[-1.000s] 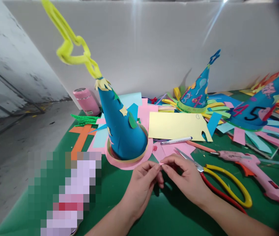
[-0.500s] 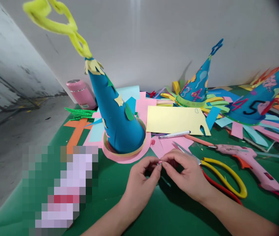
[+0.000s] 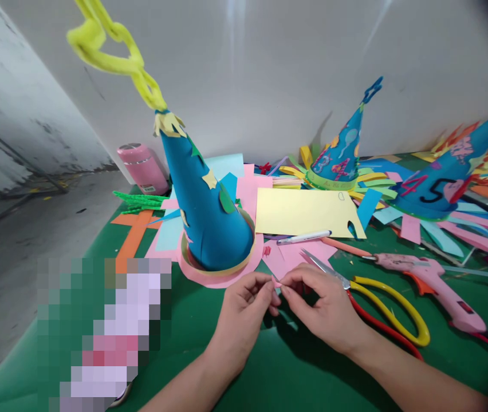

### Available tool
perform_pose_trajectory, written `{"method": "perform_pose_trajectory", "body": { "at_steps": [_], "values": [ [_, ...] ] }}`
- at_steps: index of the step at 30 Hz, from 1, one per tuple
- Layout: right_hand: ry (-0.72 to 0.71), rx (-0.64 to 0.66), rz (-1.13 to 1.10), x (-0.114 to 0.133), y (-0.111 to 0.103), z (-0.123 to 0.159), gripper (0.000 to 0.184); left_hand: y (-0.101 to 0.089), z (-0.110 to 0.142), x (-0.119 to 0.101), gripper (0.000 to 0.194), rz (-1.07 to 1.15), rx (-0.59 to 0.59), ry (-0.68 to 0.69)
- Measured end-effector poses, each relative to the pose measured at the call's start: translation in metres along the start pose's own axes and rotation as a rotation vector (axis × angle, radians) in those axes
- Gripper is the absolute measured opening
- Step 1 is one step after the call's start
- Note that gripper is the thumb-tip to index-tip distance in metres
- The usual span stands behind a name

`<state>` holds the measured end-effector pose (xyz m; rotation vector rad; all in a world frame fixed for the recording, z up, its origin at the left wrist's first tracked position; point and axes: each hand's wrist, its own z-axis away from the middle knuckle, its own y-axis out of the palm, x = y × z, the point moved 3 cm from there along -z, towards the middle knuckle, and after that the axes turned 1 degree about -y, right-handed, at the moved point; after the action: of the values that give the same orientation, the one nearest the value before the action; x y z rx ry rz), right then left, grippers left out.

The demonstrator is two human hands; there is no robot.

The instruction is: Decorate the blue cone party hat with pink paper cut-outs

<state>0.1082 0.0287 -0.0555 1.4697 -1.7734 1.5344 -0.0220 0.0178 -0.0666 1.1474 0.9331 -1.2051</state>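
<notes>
Pinching a pink scrap (image 3: 275, 282) between both hands (image 3: 323, 303); its outline partly hidden; yellow chain (image 3: 110, 65) cut off above

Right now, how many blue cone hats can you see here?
3: the yellow-chained hat left of centre, the back hat right of centre, and the 5-marked hat at far right. Others may be hidden behind that last one.

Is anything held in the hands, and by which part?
A small pink piece, pinched by left hand and right hand, seemingly at opposite ends.
</notes>
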Motion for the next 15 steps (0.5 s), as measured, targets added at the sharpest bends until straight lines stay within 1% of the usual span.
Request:
{"method": "perform_pose_trajectory", "body": {
  "at_steps": [4,7,11,15],
  "values": [
    [0.025,0.029,-0.011,0.0000,0.0008,0.0001,0.007,-0.0005,-0.0008,0.0029,0.008,0.021,-0.003,0.000],
    [0.096,0.069,-0.069,-0.0016,0.0017,0.0001,0.010,-0.0012,-0.0009,0.0029,0.008,0.035,-0.012,-0.007],
    [0.206,0.121,-0.205,-0.0052,0.0031,-0.0003,0.014,-0.0021,-0.0005,0.0027,0.010,0.085,0.002,-0.070],
    [0.244,0.126,-0.287,-0.0057,0.0040,-0.0011,0.013,-0.0026,0.0000,0.0042,0.013,0.149,0.022,-0.115]
  ]
}}
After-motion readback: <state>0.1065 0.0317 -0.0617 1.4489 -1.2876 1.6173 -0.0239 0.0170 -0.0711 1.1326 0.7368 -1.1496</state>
